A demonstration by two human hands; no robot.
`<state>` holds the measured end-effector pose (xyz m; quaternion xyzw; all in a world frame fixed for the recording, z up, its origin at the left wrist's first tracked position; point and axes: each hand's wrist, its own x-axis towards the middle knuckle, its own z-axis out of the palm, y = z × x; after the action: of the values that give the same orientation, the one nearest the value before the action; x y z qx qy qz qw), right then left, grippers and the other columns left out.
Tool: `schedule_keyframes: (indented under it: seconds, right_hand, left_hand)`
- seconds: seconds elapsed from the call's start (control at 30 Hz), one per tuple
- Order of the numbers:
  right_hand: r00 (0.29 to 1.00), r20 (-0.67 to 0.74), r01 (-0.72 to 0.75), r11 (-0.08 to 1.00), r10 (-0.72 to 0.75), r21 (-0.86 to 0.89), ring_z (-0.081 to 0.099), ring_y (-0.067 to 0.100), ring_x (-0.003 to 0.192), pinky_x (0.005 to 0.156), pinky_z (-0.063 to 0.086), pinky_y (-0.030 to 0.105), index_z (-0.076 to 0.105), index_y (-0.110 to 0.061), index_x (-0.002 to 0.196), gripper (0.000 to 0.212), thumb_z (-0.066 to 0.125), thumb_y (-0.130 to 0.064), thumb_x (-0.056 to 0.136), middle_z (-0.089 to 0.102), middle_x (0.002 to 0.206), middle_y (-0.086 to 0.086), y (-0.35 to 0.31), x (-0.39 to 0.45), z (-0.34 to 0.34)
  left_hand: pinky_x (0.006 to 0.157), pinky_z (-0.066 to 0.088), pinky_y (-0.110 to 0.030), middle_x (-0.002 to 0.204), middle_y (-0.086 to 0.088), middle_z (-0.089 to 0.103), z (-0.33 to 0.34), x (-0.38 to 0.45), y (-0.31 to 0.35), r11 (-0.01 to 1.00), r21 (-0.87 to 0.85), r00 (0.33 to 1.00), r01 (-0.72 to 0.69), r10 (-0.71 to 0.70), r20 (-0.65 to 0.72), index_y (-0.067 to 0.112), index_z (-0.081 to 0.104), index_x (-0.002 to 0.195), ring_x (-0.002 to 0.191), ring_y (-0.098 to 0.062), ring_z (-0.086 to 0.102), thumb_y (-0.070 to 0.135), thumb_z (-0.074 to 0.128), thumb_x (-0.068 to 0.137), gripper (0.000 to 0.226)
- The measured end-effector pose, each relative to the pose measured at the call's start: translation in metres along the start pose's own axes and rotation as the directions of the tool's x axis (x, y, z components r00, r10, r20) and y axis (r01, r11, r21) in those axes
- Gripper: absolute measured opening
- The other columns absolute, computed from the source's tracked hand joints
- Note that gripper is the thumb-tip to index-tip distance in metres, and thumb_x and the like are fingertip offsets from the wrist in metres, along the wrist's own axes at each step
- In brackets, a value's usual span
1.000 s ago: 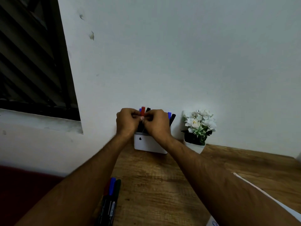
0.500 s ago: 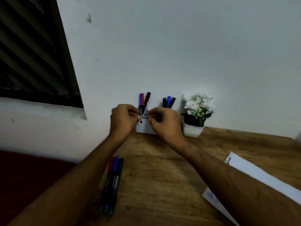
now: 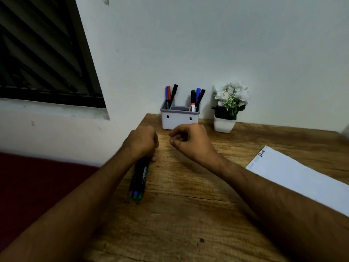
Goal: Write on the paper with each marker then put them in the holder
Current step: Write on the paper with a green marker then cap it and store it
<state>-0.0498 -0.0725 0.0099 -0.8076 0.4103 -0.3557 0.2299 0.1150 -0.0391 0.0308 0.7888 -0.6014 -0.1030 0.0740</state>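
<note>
The white holder (image 3: 179, 121) with a grey rim stands at the back of the table against the wall. Blue, red and black markers stick up in its left compartment, and green, blue and black ones in its right. Three dark markers (image 3: 139, 179) lie side by side near the table's left edge. My left hand (image 3: 142, 142) is curled down over their far ends; whether it grips one is hidden. My right hand (image 3: 190, 141) hovers in front of the holder, fingers loosely curled, holding nothing. The white paper (image 3: 302, 178) with some writing on it lies at the right.
A small white pot of white flowers (image 3: 227, 108) stands just right of the holder. The wooden table (image 3: 188, 214) ends at the left beside the markers, with a dark red surface (image 3: 37, 186) below. A dark window (image 3: 41, 50) is at upper left.
Both hands have come back from the holder towards me. My left hand has dropped onto the markers lying on the table. The red marker now stands in the holder's left compartment.
</note>
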Motion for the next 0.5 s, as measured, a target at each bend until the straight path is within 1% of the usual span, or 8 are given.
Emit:
schedule_keyframes:
  seconds: [0.07,0.17,0.23,0.3,0.37,0.4,0.47,0.5]
  right_hand:
    - [1.0,0.007,-0.014,1.0,0.014,0.004,0.069,-0.001,0.074,0.074,0.058,0.012,0.08,-0.011,0.102,0.016,0.079,-0.007,0.086,0.071,0.082,-0.01,0.001,-0.003,-0.003]
    - [0.999,0.013,-0.046,0.999,0.046,0.024,0.072,0.002,0.073,0.076,0.063,0.024,0.08,-0.01,0.101,0.016,0.079,-0.007,0.086,0.074,0.08,-0.007,0.004,-0.006,-0.005]
    - [0.997,0.022,-0.077,0.996,0.076,0.045,0.072,0.004,0.071,0.077,0.064,0.029,0.079,-0.01,0.1,0.015,0.079,-0.006,0.086,0.074,0.078,-0.007,0.008,-0.008,-0.004]
    - [0.994,0.019,-0.11,0.991,0.109,0.079,0.074,0.008,0.07,0.077,0.065,0.034,0.08,-0.011,0.099,0.014,0.079,-0.006,0.085,0.076,0.076,-0.005,0.011,-0.011,-0.003]
    - [0.988,0.023,-0.157,0.98,0.155,0.125,0.076,0.014,0.071,0.076,0.065,0.041,0.08,-0.014,0.095,0.012,0.079,-0.007,0.085,0.077,0.075,0.0,0.012,-0.013,-0.003]
    - [0.983,0.032,-0.185,0.97,0.182,0.155,0.077,0.018,0.071,0.075,0.065,0.045,0.079,-0.015,0.092,0.01,0.079,-0.008,0.086,0.078,0.074,0.003,0.012,-0.015,-0.004]
    - [0.967,0.068,-0.254,0.939,0.245,0.233,0.078,0.027,0.074,0.076,0.064,0.052,0.077,-0.017,0.085,0.007,0.079,-0.012,0.088,0.078,0.076,0.008,0.01,-0.019,-0.006]
    - [0.956,0.1,-0.294,0.916,0.277,0.272,0.077,0.031,0.076,0.077,0.064,0.053,0.076,-0.016,0.083,0.007,0.078,-0.014,0.089,0.079,0.078,0.011,0.008,-0.022,-0.008]
  left_hand:
    - [0.076,0.053,-0.029,0.107,0.0,0.067,0.002,-0.001,0.002,1.0,0.009,1.0,-0.016,0.017,-0.007,0.024,0.076,0.098,0.088,-0.015,0.06,0.013,0.093,0.06,0.043]
    - [0.074,0.051,-0.027,0.105,0.001,0.069,0.004,0.0,0.005,0.999,-0.026,0.999,-0.031,0.03,-0.037,0.024,0.077,0.095,0.09,-0.014,0.062,0.01,0.092,0.06,0.041]
    - [0.079,0.054,-0.026,0.101,0.0,0.071,0.006,0.002,0.008,0.994,-0.107,0.997,-0.037,0.03,-0.066,0.023,0.078,0.092,0.091,-0.014,0.065,0.005,0.091,0.06,0.039]
    - [0.084,0.057,-0.032,0.093,-0.002,0.073,0.009,0.002,0.013,0.964,-0.26,0.996,-0.051,0.028,-0.09,0.022,0.076,0.086,0.087,-0.014,0.067,-0.003,0.085,0.065,0.034]
    - [0.082,0.06,-0.036,0.085,-0.002,0.074,0.009,0.001,0.019,0.896,-0.439,0.995,-0.072,0.036,-0.091,0.023,0.072,0.08,0.083,-0.015,0.069,-0.01,0.078,0.07,0.034]
    - [0.078,0.061,-0.034,0.084,-0.003,0.073,0.007,0.0,0.023,0.846,-0.527,0.996,-0.077,0.041,-0.08,0.02,0.072,0.08,0.082,-0.015,0.07,-0.012,0.076,0.072,0.033]
    - [0.07,0.062,-0.03,0.085,-0.007,0.073,0.002,-0.003,0.032,0.716,-0.694,0.997,-0.073,0.043,-0.06,0.012,0.073,0.084,0.081,-0.016,0.072,-0.016,0.073,0.073,0.031]
    - [0.069,0.062,-0.03,0.086,-0.009,0.073,-0.001,-0.004,0.037,0.641,-0.765,0.998,-0.068,0.034,-0.061,0.011,0.073,0.085,0.083,-0.018,0.072,-0.019,0.071,0.072,0.032]
